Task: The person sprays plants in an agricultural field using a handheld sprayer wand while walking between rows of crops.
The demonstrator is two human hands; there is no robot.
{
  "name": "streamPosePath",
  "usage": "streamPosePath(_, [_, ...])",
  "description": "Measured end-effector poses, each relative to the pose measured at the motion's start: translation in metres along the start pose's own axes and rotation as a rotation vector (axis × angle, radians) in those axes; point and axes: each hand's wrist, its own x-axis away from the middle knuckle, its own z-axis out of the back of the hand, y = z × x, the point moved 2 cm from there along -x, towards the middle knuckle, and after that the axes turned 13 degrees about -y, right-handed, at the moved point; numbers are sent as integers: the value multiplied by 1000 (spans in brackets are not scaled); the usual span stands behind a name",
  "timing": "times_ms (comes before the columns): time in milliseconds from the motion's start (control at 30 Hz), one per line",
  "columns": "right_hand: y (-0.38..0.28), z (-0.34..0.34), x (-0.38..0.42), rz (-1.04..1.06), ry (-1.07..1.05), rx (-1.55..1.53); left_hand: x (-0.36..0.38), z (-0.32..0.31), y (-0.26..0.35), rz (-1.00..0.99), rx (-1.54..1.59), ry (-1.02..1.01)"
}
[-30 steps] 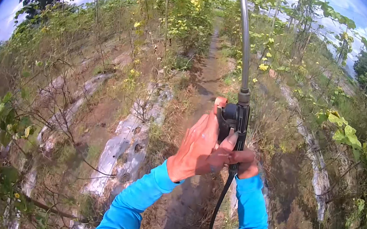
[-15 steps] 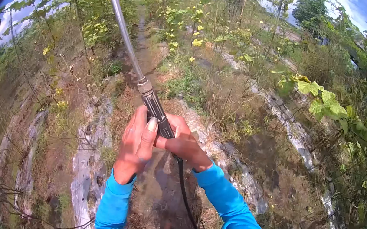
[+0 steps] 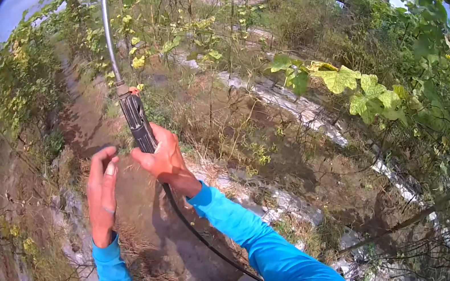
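A spray wand with a black ribbed handle (image 3: 135,115) and a long metal tube (image 3: 106,16) tilts up toward the upper left. My right hand (image 3: 164,156) is closed around the lower end of the handle, with the thumb across its near side. From the handle's base a black hose (image 3: 197,233) runs down to the right, under my right arm. Just left of the handle is my left hand (image 3: 101,195), apart from it, fingers stretched upward and slightly bent, holding nothing.
Strips of silvery plastic mulch (image 3: 308,118) cross the ground among dry weeds. Large yellow-green leaves (image 3: 340,79) hang from vines at the right. A bare dirt path (image 3: 82,112) runs away at the left. A slanting branch or pole (image 3: 415,216) stands at the right.
My left hand has come off the handle and opened beside it. My right hand still grips the handle. The view has swung right, and the wand now sits further left.
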Motion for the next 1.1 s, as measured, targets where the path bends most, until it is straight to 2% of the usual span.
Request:
streamPosePath(167, [12, 11, -46, 163, 110, -39, -75, 2, 28, -203, -197, -116])
streamPosePath(267, [10, 21, -73, 182, 109, -64, -112, -1, 25, -249, -153, -142])
streamPosePath(367, [26, 29, -99, 213, 129, -8, -146, -6, 12, -344, -283, -199])
streamPosePath(500, [57, 48, -144, 170, 142, 134, -197, -18, -14, -256, -219, -218])
streamPosePath(600, [66, 64, -175, 169, 166, 196, -236, -21, -21, -368, -234, -205])
streamPosePath(667, [70, 70, -202, 134, 180, 360, -261, -17, -23, -403, -204, -175])
streamPosePath(733, [62, 72, -226, 167, 167, 360, -280, -7, -27, -431, -174, -140])
streamPosePath(800, [56, 68, -245, 189, 146, 367, -295, 5, -32, -347, -180, -127])
streamPosePath(900, [53, 58, -277, 382, 256, 332, -322, 20, -37, -438, -211, -59])
streamPosePath(1000, [51, 55, -310, 322, 240, 367, -346, 38, -32, -473, -201, -19])
streamPosePath(1100, [45, 51, -336, 318, 233, 363, -372, 59, -38, -350, -208, -91])
